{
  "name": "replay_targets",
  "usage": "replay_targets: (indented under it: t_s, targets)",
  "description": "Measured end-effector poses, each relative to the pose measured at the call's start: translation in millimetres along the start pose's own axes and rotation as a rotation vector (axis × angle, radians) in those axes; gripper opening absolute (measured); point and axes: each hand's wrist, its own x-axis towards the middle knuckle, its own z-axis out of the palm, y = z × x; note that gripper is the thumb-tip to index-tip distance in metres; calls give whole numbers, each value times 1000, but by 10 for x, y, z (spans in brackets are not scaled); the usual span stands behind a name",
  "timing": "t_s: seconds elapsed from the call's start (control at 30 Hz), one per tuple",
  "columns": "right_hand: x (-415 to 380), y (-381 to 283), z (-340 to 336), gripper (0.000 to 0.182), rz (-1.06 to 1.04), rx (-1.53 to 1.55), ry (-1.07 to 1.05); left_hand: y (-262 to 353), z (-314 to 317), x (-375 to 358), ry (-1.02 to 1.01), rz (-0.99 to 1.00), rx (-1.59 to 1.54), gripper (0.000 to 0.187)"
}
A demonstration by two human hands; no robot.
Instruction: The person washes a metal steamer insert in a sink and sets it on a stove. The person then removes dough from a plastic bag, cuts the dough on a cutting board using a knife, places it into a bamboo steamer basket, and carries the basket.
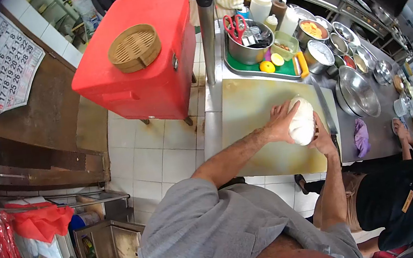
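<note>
Between both palms I hold a smooth white rounded lump (301, 121), which looks like dough, above a yellowed cutting board (250, 117). My left hand (281, 122) curves round its left side with the fingers on top. Against its lower right side presses my right hand (323, 138). Some of the right fingers are hidden behind the lump. A long knife (325, 106) with a dark handle lies along the board's right edge, close to my right hand.
A green-lined tray (240, 66) behind the board carries a metal pot (250, 47) of utensils and cut lemons. Steel bowls (360, 87) and a purple cloth (361, 137) sit to the right. Another person (386, 187) stands at right. A red cooler (140, 43) bears a bamboo steamer (134, 48).
</note>
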Motion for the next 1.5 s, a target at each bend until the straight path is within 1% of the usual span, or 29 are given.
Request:
replay_targets:
  t_s: [0.07,0.1,0.17,0.23,0.3,0.33,0.37,0.4,0.43,0.47,0.5,0.53,0.57,0.6,0.63,0.7,0.73,0.8,0.9,0.97,1.03,1.07,1.13,1.27,1.3,1.37,1.4,1.47,1.5]
  targets:
    - [-25,-138,169,109,-15,63,11,25,-248,-126,64,34,-24,124]
    - [-12,-193,278,109,-17,73,6,28,-396,-204,59,29,-16,124]
    - [25,-347,529,110,-185,-47,48,34,-720,-398,98,16,38,123]
    - [26,-670,815,108,-210,-88,15,18,-1062,-640,76,-27,66,121]
    - [121,-946,1104,106,-315,-234,-47,-35,-1431,-888,144,-57,141,121]
    - [173,-1116,1265,104,-339,-257,-76,-63,-1645,-1013,145,-59,148,121]
    - [249,-1274,1430,104,-341,-252,-80,-96,-1871,-1132,192,-53,196,121]
    - [349,-1429,1590,103,-436,-293,-114,-140,-2083,-1242,242,-46,242,120]
    - [457,-1596,1753,102,-529,-330,-143,-197,-2300,-1333,237,-46,245,120]
    - [574,-1795,1918,102,-529,-322,-137,-271,-2529,-1404,292,-64,298,120]
    - [712,-2013,2080,102,-583,-393,-162,-363,-2767,-1460,345,-78,351,120]
    - [873,-2192,2238,102,-638,-466,-185,-462,-3004,-1524,336,-70,355,120]
    - [1100,-2313,2399,102,-788,-475,-172,-576,-3267,-1561,374,-82,394,121]
    - [1196,-2586,2564,102,-741,-486,-206,-699,-3523,-1582,414,-93,432,121]
    - [1419,-2732,2721,103,-805,-546,-181,-825,-3745,-1610,411,-78,431,121]
    - [1688,-3094,3018,104,-890,-613,-162,-1075,-4137,-1620,465,-123,440,122]
    - [1805,-3244,3126,104,-894,-622,-151,-1255,-4285,-1605,497,-93,427,121]
    - [2004,-3503,3313,105,-656,-576,-283,-1558,-4521,-1574,484,-114,404,123]
    - [2347,-3602,3464,107,-601,-628,-285,-1929,-4696,-1531,447,-162,349,126]
    - [2539,-3576,3551,109,-606,-654,-262,-2108,-4744,-1510,436,-178,315,127]
    - [2604,-3621,3639,110,-566,-627,-336,-2212,-4782,-1524,394,-243,229,129]
    - [2623,-3623,3658,110,-518,-680,-313,-2266,-4800,-1521,390,-238,225,129]
    - [2675,-3630,3670,110,-490,-665,-323,-2324,-4834,-1481,344,-290,182,131]
    - [2761,-3572,3682,108,-469,-634,-344,-2389,-4847,-1465,304,-295,189,133]
    - [2741,-3586,3688,108,-467,-632,-345,-2413,-4837,-1466,275,-326,209,134]
    - [2710,-3620,3662,106,-357,-581,-422,-2470,-4837,-1441,235,-353,228,135]
    - [2687,-3647,3669,106,-353,-578,-420,-2470,-4842,-1454,194,-381,188,134]
    - [2648,-3710,3677,98,-400,-858,-368,-2453,-4810,-1463,148,-406,148,134]
    - [2630,-3723,3647,98,-398,-855,-364,-2434,-4784,-1477,225,-382,205,131]
